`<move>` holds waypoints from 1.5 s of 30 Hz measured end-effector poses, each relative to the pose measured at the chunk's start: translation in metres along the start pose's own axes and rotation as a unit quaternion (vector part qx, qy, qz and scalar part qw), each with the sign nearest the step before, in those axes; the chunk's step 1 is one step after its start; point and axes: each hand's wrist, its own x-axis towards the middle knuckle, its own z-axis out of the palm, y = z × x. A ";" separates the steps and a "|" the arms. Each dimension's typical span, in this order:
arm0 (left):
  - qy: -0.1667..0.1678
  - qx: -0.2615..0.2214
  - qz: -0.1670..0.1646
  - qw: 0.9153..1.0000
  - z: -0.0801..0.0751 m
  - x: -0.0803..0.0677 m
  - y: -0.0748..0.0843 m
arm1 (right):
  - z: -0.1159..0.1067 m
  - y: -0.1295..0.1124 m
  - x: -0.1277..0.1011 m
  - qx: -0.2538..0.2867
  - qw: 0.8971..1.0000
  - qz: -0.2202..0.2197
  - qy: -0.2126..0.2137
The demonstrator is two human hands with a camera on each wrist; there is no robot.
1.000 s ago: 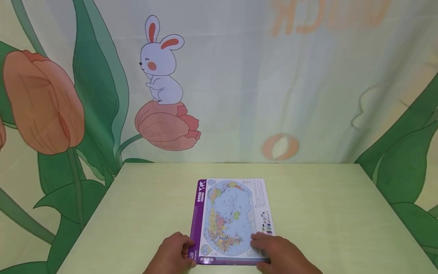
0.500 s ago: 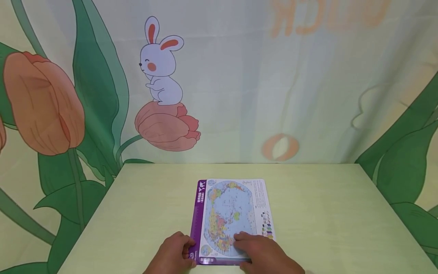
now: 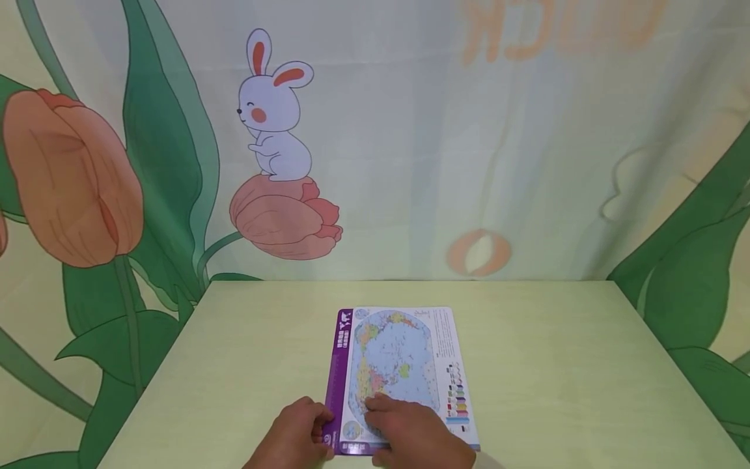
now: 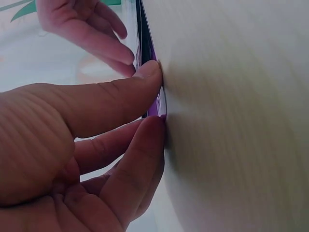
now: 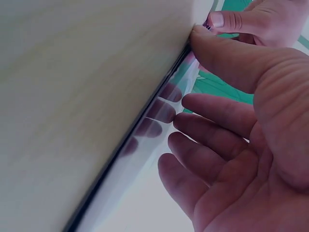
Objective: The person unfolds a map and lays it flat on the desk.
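A flat, glossy world map [image 3: 401, 345] with a purple strip along its left and near sides lies turned sideways on the table. At its near left corner my left hand [image 3: 295, 430] holds the edges between thumb and fingers; in the left wrist view a bit of the purple corner [image 4: 154, 107] shows between them. My right hand [image 3: 410, 426] is over the map's lower left part, its thumb by the near edge. Seen from the right wrist, the right fingers [image 5: 212, 123] are spread and fairly straight, mirrored in the shiny surface, with slight gaps to it.
The pale wood-look table [image 3: 556, 365] stretches to both sides of the map. Behind it hangs a curtain [image 3: 398, 130] printed with a rabbit, tulips and large green leaves.
My right hand has slid leftward across the map's near side, from the right corner toward the left hand. The left hand and the map have stayed in place.
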 end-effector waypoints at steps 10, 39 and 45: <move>-0.002 -0.003 0.010 1.000 -0.005 -0.002 0.003 | -0.002 -0.011 0.011 -0.005 1.000 0.000 0.001; -0.011 0.050 0.048 0.998 -0.005 0.004 0.002 | -0.001 -0.011 -0.006 -0.125 0.987 -0.093 0.037; -0.015 0.070 0.061 0.996 -0.006 0.005 0.004 | 0.001 -0.002 -0.019 -0.187 0.969 -0.133 0.095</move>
